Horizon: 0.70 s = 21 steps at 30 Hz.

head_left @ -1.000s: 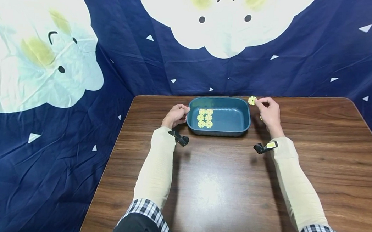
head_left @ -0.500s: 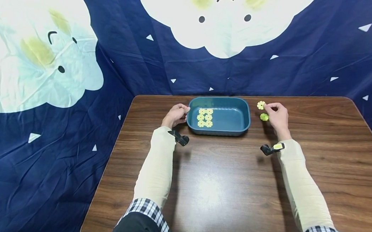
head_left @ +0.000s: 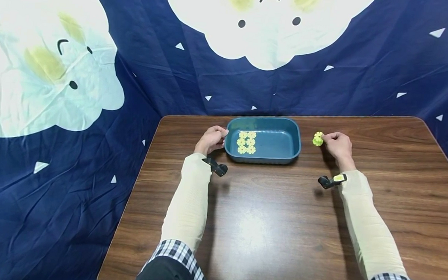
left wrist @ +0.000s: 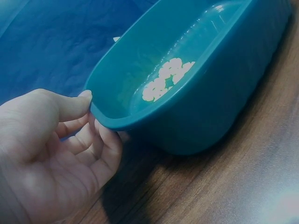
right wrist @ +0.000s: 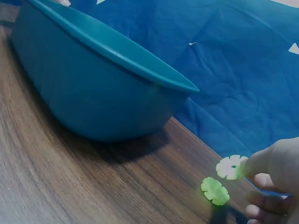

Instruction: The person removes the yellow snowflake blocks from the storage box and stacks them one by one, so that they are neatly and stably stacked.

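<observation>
Right wrist view: the right hand point(right wrist: 282, 170) pinches one yellow flower point(right wrist: 226, 167) near the box point(right wrist: 103, 88), beside one green flower point(right wrist: 215, 191) on the table point(right wrist: 121, 191).
Box: one, blue; the left hand point(left wrist: 51, 154) pinches one end.
Flowers inside point(head_left: 250, 140): six, yellow, shown in head and left wrist views, hidden from the right wrist.
Table: one, brown wood-grain.
Cloth point(head_left: 50, 210): navy, bearing two white clouds point(head_left: 268, 40).

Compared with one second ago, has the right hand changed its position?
Yes. In the head view, the right hand moved rightward, farther from the teal tray, and away from the wooden table's back edge.
</observation>
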{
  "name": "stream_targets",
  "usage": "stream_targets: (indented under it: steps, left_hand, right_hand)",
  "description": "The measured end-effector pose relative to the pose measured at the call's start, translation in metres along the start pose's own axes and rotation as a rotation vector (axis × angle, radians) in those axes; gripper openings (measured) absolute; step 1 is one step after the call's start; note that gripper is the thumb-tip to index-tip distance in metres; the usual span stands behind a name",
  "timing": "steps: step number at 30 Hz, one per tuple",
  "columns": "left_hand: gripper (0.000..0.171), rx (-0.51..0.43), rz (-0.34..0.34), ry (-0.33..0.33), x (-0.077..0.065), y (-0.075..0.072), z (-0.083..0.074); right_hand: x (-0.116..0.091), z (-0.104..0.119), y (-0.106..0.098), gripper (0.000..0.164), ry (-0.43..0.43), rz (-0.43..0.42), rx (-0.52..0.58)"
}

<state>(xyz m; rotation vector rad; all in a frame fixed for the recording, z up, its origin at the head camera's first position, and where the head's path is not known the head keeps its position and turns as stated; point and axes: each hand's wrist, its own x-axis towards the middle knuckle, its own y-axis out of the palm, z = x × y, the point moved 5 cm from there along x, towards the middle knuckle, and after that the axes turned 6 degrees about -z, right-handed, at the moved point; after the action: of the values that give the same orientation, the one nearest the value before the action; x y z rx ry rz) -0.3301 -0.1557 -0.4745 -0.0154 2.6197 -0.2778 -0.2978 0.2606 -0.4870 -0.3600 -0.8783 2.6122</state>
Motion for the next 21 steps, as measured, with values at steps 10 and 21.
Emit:
stream_targets:
  steps: [10,21]
  left_hand:
    - [0.011,-0.017,-0.001,0.000,-0.0029,0.0003,-0.0005]
    - [0.011,-0.020,-0.001,0.006,-0.0034,0.0001,0.0001]
  right_hand:
    - [0.0011,0.0014,0.0013,0.044,-0.007,0.065,-0.119]
    - [0.0029,0.0012,-0.0014,0.043,-0.008,0.074,-0.172]
